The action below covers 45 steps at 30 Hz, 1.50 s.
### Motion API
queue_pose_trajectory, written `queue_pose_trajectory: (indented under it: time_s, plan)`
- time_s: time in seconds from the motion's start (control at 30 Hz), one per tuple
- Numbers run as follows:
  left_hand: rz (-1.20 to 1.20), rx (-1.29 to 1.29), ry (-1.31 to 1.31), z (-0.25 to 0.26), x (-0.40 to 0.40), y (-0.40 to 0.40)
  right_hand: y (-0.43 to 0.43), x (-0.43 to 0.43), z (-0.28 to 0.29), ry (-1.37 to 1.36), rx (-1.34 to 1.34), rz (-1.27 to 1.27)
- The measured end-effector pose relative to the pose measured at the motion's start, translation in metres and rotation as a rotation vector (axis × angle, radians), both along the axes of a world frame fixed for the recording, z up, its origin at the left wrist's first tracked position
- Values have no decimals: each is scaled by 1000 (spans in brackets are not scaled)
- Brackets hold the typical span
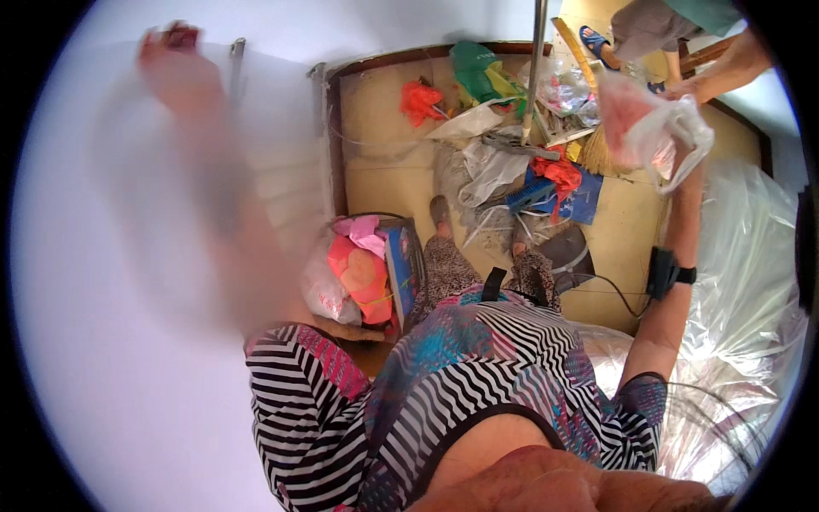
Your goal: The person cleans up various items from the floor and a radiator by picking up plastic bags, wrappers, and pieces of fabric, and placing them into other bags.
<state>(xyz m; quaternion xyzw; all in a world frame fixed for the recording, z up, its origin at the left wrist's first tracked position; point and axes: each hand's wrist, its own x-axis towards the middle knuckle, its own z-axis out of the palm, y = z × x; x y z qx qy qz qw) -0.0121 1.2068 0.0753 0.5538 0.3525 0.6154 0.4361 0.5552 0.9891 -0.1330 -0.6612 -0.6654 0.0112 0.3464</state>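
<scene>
Blurred, my left hand point(176, 54) is raised at the upper left before a pale surface, its fingers curled; whether it holds anything is unclear. At the upper right my right hand point(683, 150) holds a thin white plastic bag point(662, 137) with something reddish in it, which hides most of the fingers. Another person's hand point(684, 88) reaches to the top of this bag. Below my right hand, a black device is strapped to my wrist.
Plastic bags, red bags point(421, 102), a blue brush point(530, 194) and a broom point(601, 150) lie amid dust on the tiled floor. A metal pole point(534, 70) stands there. Clear plastic sheeting point(736, 256) is at the right; a container of bags point(361, 275) is left of my legs.
</scene>
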Motion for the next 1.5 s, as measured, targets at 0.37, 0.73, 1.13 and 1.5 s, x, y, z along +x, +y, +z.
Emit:
queue_pose_trajectory:
  time_s: [0.37,0.73,1.13,1.5]
  plan:
    - [-28,-1080,43,-313,-2,-229,32,74,74,-415,-23,-94]
    - [-43,-1267,-257,-381,76,-274,-4,105,89,211,168,-302]
    - [79,-1526,-715,-528,75,-307,11,-136,-210,922,-1068,-226]
    - [88,-1657,-906,-583,71,-376,304,-517,-526,150,-239,409]
